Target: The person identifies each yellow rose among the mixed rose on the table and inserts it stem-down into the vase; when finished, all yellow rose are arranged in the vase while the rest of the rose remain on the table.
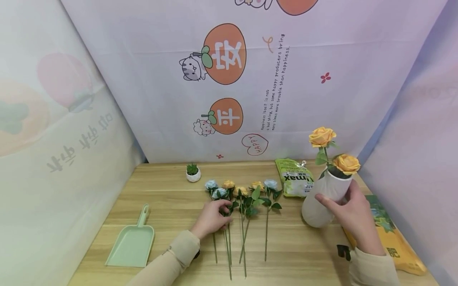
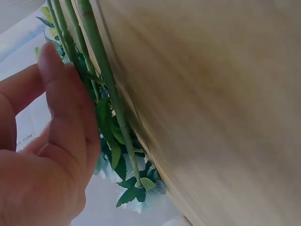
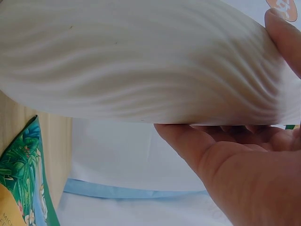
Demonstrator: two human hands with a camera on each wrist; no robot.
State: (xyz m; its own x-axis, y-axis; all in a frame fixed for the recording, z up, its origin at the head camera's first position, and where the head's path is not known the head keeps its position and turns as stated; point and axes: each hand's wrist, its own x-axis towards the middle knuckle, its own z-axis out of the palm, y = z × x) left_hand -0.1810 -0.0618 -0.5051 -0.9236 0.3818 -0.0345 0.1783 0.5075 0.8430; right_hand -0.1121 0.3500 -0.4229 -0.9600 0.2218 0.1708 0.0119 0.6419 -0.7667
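My right hand grips a white vase near its neck, thumb on the near side and fingers behind. The vase is tilted, and its wavy ribbed wall fills much of the right wrist view. Two yellow roses, one tall and one low, stand in its mouth. Over the stems of the left bunch of artificial roses my left hand hovers with loosely bent fingers, a gap between thumb and forefinger. A blue rose lies just beyond it. Green stems run beside the fingers in the left wrist view.
More yellow roses and a blue rose lie mid-table. A green dustpan lies at left, a small potted succulent at the back. Near the vase are a green bag and a yellow bag. Cloth walls enclose the table.
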